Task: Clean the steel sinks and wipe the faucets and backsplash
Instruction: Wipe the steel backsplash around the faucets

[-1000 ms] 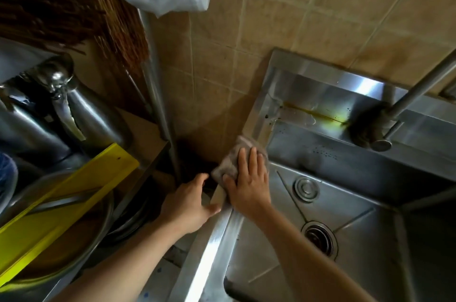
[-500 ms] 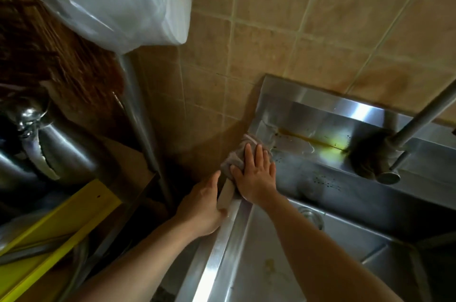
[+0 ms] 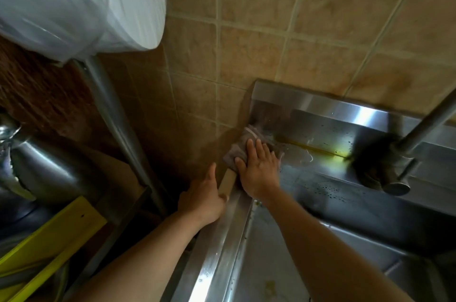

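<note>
Pressing cloth [image 3: 238,151] flat, right hand [image 3: 259,168].
</note>
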Action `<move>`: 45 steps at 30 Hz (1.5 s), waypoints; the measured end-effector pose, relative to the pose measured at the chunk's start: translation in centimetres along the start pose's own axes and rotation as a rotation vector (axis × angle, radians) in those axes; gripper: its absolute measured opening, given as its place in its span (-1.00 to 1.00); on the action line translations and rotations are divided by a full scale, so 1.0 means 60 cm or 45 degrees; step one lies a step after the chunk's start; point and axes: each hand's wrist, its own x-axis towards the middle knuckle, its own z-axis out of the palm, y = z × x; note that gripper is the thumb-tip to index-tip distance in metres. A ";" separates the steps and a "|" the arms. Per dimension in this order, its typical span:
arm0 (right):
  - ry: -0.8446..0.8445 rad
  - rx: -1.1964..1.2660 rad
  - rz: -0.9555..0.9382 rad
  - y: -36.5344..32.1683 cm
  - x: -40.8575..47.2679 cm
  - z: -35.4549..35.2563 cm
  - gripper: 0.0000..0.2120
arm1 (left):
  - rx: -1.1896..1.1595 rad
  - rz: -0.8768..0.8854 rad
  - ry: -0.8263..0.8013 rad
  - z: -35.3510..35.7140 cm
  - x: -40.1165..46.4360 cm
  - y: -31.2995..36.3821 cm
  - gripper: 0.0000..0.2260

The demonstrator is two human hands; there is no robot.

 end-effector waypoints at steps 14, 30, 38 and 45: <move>0.978 0.543 -0.107 0.006 0.027 -0.064 -0.61 | 0.024 0.217 -0.071 -0.045 0.048 0.054 -0.31; 0.361 -0.541 0.059 0.167 0.033 -0.067 -0.53 | 0.349 0.507 -0.056 -0.032 0.110 0.107 -0.38; 0.265 -0.611 0.372 0.261 -0.035 -0.115 -0.56 | 0.515 0.402 0.036 -0.008 0.111 0.129 -0.39; 0.265 -0.644 0.534 0.224 -0.063 -0.115 -0.69 | 0.477 0.366 0.035 -0.001 0.113 0.127 -0.38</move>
